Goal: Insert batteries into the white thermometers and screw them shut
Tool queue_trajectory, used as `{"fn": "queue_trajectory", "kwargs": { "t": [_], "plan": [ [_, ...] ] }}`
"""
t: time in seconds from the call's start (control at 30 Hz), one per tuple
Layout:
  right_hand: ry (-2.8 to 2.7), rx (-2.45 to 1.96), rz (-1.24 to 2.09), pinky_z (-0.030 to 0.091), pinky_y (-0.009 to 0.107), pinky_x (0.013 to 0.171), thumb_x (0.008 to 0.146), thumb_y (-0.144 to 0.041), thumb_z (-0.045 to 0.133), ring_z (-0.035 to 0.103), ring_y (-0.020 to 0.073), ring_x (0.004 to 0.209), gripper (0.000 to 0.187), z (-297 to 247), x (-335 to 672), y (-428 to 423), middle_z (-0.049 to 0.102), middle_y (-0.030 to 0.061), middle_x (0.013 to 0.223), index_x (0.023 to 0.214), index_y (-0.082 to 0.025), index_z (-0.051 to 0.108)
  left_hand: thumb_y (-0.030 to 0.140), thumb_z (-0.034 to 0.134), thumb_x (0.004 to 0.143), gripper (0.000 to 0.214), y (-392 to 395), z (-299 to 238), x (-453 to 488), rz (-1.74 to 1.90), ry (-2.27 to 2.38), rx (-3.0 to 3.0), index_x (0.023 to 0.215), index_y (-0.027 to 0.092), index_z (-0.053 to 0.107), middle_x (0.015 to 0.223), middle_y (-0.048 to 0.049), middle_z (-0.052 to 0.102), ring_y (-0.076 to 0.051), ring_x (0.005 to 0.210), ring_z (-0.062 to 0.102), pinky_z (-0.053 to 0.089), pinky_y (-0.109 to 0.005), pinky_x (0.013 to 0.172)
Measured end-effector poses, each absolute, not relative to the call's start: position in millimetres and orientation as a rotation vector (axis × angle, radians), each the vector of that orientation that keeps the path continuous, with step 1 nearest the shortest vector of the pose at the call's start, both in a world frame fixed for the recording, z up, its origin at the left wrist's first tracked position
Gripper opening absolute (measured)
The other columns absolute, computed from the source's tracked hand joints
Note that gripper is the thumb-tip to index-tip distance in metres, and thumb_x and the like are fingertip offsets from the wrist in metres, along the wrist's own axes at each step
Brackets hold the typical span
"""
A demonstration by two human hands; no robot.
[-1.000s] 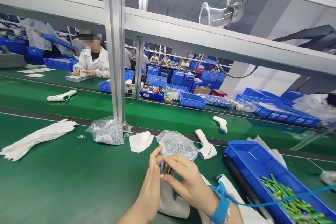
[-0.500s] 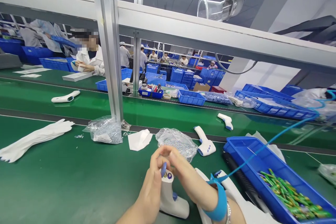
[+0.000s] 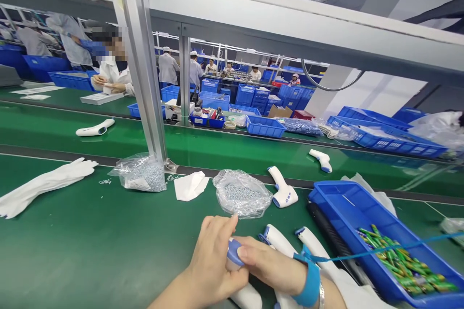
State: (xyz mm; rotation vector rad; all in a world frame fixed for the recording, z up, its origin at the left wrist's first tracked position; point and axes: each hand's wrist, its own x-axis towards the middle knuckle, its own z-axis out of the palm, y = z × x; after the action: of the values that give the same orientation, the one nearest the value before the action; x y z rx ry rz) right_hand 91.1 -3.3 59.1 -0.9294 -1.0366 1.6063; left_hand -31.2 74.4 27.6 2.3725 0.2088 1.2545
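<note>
My left hand [image 3: 212, 260] is wrapped round the handle of a white thermometer gun [image 3: 243, 293] near the bottom edge. My right hand [image 3: 266, 263], with a blue wrist strap [image 3: 311, 281] and its blue cord, presses fingers onto the gun's blue end cap [image 3: 235, 252]. Two more white thermometer guns [image 3: 280, 240] lie just right of my hands. A clear bag of small metal screws [image 3: 242, 194] sits on the green mat right behind them.
A blue tray [image 3: 348, 212] with green batteries [image 3: 400, 263] stands at the right. Another screw bag [image 3: 139, 174], a white tissue [image 3: 190, 186] and white gloves [image 3: 39, 186] lie to the left. More guns [image 3: 282, 187] rest on the green belt [image 3: 224, 152]. An aluminium post [image 3: 139, 65] rises ahead; people work beyond.
My hands came down and nearer with the gun. The blue cap, held open beside the battery bay before, now sits on the handle's end under my right fingers.
</note>
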Motion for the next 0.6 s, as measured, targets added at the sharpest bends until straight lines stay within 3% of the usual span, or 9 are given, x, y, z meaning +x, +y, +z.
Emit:
{"fn": "queue_trajectory", "kwargs": {
  "t": [0.1,0.23,0.4,0.5,0.6],
  "plan": [
    [-1.113,-0.978,1.525,0.037,0.035,0.092,0.082,-0.06,0.053,0.048,0.0186,0.087,0.048,48.7,93.1,-9.3,0.051,0.0061,0.089,0.097,-0.015,0.06,0.014,0.051,0.062,0.075,73.5,33.5,-31.1,1.228,0.269,2.44,0.132,0.02,0.024,0.089,-0.0064,0.054,-0.023,0.076,0.054,0.044,-0.038,0.068],
    [-1.132,-0.959,1.412,0.03,0.039,0.102,0.085,-0.061,0.049,0.045,0.0219,0.104,0.055,40.2,92.7,-14.6,0.05,0.0083,0.104,0.121,-0.019,0.05,0.013,0.053,0.058,0.064,69.7,33.7,-28.8,1.173,0.295,2.431,0.12,0.02,0.034,0.086,-0.0056,0.057,-0.024,0.076,0.056,0.042,-0.038,0.069],
    [-1.215,-1.049,1.308,0.037,0.037,0.095,0.092,-0.059,0.036,0.048,0.0203,0.099,0.052,39.7,88.7,-14.2,0.052,0.0087,0.101,0.118,-0.017,0.051,0.013,0.054,0.062,0.057,67.9,29.1,-23.5,1.193,0.331,2.337,0.117,0.019,0.04,0.091,-0.0076,0.06,-0.025,0.079,0.058,0.043,-0.042,0.073],
    [-1.315,-1.195,1.164,0.042,0.034,0.089,0.096,-0.056,0.024,0.05,0.0178,0.091,0.053,43.2,87.0,-10.3,0.054,0.0078,0.093,0.111,-0.014,0.053,0.014,0.055,0.068,0.07,69.8,22.5,-24.7,1.054,0.345,2.309,0.133,0.019,0.03,0.11,-0.0128,0.058,-0.029,0.096,0.056,0.042,-0.047,0.085],
    [-1.475,-1.405,0.942,0.047,0.03,0.077,0.096,-0.056,0.018,0.052,0.0157,0.08,0.056,56.4,101.6,4.5,0.055,0.0069,0.087,0.102,-0.014,0.055,0.02,0.058,0.075,0.093,72.1,14.0,-29.6,0.942,0.427,2.223,0.146,0.019,-0.003,0.143,-0.0201,0.031,-0.035,0.126,0.037,0.035,-0.054,0.097]
  ]
}}
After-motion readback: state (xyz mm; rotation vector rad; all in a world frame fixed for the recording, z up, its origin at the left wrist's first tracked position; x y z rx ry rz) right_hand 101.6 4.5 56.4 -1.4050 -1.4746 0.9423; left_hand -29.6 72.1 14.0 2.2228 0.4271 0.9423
